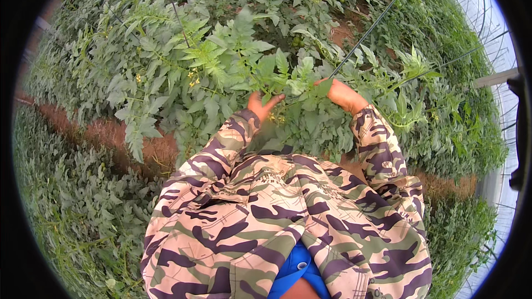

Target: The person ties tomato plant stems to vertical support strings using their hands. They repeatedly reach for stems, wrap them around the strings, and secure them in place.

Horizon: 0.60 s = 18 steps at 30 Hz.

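My left hand [264, 106] is among the upper shoots of a tomato plant [245, 66], its thumb and a finger spread beside a stem; leaves hide part of the fingers. To its right, my right hand [343, 94] reaches into the same foliage, its fingertips behind a leaf near the lower end of a dark string [370, 29] that slants up to the right. Whether the right fingers hold the string or a stem is hidden. Small yellow flowers [193, 78] show left of my left hand, and more hang just below it.
Dense tomato rows fill the view ahead and behind me. A strip of reddish soil [112, 133] runs between rows at the left. Other strings [174, 8] rise from the plants. Green fruit [297, 42] hangs beyond my hands. A greenhouse wall of film and thin ribs [494, 20] curves at the right.
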Tool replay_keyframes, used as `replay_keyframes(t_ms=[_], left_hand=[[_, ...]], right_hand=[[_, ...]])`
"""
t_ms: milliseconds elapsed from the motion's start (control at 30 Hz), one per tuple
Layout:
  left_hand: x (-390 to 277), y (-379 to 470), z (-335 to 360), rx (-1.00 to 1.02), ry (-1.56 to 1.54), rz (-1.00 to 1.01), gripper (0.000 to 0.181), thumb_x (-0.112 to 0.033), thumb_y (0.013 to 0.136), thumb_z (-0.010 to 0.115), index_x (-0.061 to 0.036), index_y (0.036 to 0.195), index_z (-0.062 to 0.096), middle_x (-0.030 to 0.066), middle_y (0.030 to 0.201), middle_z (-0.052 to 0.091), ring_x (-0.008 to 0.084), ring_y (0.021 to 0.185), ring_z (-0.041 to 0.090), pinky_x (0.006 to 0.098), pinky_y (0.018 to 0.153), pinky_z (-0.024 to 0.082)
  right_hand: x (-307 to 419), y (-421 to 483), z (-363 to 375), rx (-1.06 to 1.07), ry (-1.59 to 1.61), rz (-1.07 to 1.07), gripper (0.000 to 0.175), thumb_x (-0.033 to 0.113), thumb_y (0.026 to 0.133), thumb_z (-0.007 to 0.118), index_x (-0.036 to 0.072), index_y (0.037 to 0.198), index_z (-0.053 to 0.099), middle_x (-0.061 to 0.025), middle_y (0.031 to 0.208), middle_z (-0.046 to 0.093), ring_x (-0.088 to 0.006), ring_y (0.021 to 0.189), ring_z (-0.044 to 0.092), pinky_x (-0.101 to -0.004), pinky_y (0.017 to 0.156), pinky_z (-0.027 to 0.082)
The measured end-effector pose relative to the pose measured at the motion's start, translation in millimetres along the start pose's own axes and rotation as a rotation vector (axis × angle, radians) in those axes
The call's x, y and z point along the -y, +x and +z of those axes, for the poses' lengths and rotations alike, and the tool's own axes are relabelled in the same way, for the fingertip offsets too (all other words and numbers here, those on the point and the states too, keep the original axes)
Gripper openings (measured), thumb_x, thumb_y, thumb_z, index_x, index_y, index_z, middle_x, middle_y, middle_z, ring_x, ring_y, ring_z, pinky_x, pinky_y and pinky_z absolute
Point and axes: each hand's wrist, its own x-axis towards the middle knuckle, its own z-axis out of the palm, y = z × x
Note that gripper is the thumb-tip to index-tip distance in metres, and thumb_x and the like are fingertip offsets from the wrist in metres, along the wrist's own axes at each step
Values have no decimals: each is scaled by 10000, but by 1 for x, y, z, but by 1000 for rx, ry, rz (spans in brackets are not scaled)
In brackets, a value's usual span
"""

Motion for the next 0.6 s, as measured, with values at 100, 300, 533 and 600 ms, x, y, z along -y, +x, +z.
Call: replay_keyframes(t_ms=[100, 300, 533, 600], left_hand=[[-4, 16, 22, -161, -325, -207, 490, -269, 859, 841, -1, 1192, 602, 127, 1052, 713, 237, 861, 707, 380, 676, 551], [-41, 36, 74, -64, -185, -109, 593, -293, 855, 839, 8, 1303, 595, 173, 1262, 673, 289, 1153, 644, 411, 995, 507], [-92, -64, 25, 101, 41, 2, 544, -231, 963, 717, -20, 1423, 517, 173, 1345, 605, 215, 1149, 638, 398, 901, 569], [-96, -71, -7, -4, 343, 293, 523, -224, 938, 717, -47, 1401, 548, 176, 1326, 607, 282, 1191, 608, 454, 999, 509]], right_hand=[[-6, 4, 17, -74, 15, 153, 340, 265, 970, 612, 9, 1174, 704, -20, 1112, 695, -143, 1008, 587, -321, 906, 473], [-1, -19, 36, 45, 628, -537, 597, 137, 981, 568, 20, 1537, 385, -187, 1517, 497, -306, 1433, 448, -417, 1205, 299], [-23, -84, 40, -456, 532, -585, 483, 107, 1046, 484, -23, 1503, 400, -214, 1483, 511, -314, 1347, 540, -432, 1137, 424], [-38, -101, 57, -349, 554, -432, 399, 120, 1050, 487, -46, 1413, 492, -221, 1353, 606, -297, 1193, 635, -407, 1029, 502]])
